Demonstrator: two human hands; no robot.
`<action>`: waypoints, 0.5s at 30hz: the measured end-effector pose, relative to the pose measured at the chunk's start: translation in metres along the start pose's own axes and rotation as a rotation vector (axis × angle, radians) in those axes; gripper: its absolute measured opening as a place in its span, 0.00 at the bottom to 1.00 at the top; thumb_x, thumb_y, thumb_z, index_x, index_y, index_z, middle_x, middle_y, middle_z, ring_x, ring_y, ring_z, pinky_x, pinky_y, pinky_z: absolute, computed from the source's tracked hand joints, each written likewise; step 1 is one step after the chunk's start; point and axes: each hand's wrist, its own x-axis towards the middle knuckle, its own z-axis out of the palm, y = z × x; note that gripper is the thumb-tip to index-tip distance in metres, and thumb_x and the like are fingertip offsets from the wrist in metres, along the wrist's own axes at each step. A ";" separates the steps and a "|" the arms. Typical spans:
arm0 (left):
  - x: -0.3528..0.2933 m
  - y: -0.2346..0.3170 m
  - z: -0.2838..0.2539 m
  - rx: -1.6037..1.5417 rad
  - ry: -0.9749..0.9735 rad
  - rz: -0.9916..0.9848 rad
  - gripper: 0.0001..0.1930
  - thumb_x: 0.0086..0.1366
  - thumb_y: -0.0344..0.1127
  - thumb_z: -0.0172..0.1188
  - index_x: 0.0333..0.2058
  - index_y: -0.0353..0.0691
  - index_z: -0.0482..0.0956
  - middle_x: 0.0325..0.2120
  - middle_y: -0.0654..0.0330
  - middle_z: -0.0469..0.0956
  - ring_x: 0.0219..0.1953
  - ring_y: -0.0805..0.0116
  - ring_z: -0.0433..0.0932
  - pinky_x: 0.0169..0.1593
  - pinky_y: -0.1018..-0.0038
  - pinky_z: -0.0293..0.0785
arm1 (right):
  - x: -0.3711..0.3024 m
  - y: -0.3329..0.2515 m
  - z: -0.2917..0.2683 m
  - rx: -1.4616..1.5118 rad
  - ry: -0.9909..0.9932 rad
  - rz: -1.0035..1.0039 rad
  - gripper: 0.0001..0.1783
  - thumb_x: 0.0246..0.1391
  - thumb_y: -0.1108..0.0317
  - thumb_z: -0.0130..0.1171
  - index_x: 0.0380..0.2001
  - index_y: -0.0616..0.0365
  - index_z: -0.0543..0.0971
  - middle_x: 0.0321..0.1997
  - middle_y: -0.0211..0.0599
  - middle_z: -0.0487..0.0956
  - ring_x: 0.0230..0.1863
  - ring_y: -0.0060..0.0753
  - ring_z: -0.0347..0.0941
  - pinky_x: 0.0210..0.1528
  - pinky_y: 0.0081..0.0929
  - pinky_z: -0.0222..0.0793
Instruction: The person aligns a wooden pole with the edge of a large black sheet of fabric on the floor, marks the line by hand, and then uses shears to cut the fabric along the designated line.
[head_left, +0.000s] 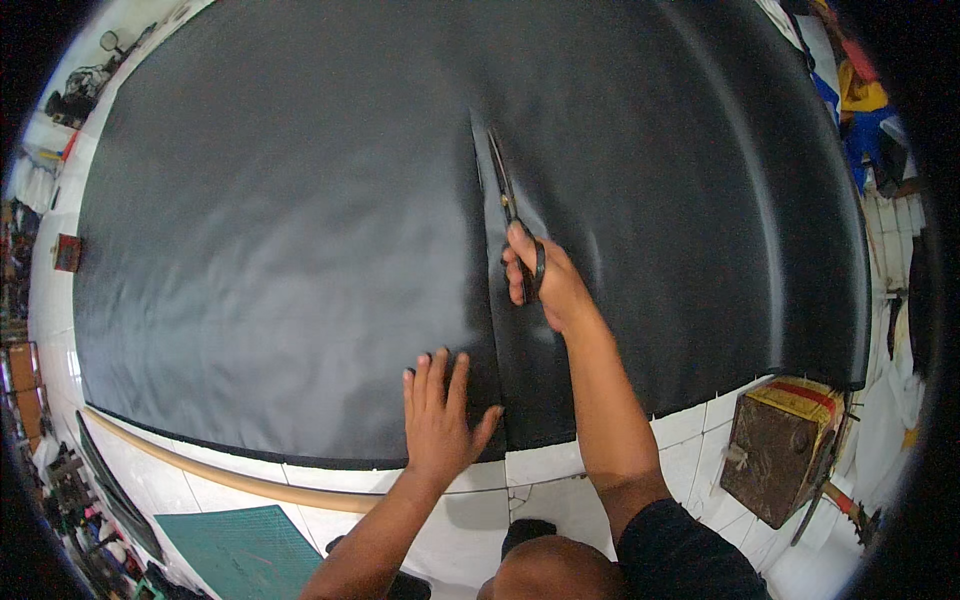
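Left hand [437,415] spread flat on black sheet [300,230], near the cut; right hand [545,285] gripping scissors [505,200], blades probably open. Best kept taut, snips straight.

Matt black leatherette sheet [300,230], metal scissors [505,195]

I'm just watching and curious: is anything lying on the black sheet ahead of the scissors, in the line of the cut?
Nothing visible does. The scissors in the right hand point up the black sheet, which lies bare beyond the blade tips. The left hand presses the sheet flat beside the cut, behind the blades.
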 end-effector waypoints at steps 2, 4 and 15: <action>0.010 0.000 0.016 0.117 -0.032 -0.057 0.33 0.60 0.43 0.62 0.61 0.34 0.66 0.63 0.37 0.59 0.66 0.35 0.55 0.67 0.41 0.47 | -0.015 0.017 -0.008 -0.058 0.011 -0.039 0.28 0.59 0.39 0.56 0.31 0.58 0.73 0.19 0.27 0.69 0.19 0.22 0.66 0.23 0.21 0.63; 0.007 -0.010 0.028 0.093 -0.024 -0.042 0.33 0.62 0.41 0.60 0.63 0.34 0.64 0.66 0.38 0.54 0.68 0.35 0.50 0.68 0.40 0.42 | -0.017 0.025 -0.012 -0.060 0.009 -0.054 0.28 0.60 0.39 0.55 0.32 0.58 0.73 0.19 0.27 0.69 0.19 0.21 0.66 0.24 0.21 0.63; -0.010 -0.042 0.034 -0.461 0.203 -0.086 0.27 0.72 0.39 0.40 0.63 0.26 0.60 0.64 0.43 0.61 0.69 0.42 0.56 0.71 0.49 0.38 | 0.005 0.007 0.000 -0.034 -0.071 0.035 0.36 0.55 0.29 0.52 0.33 0.57 0.73 0.22 0.28 0.71 0.23 0.23 0.70 0.27 0.23 0.68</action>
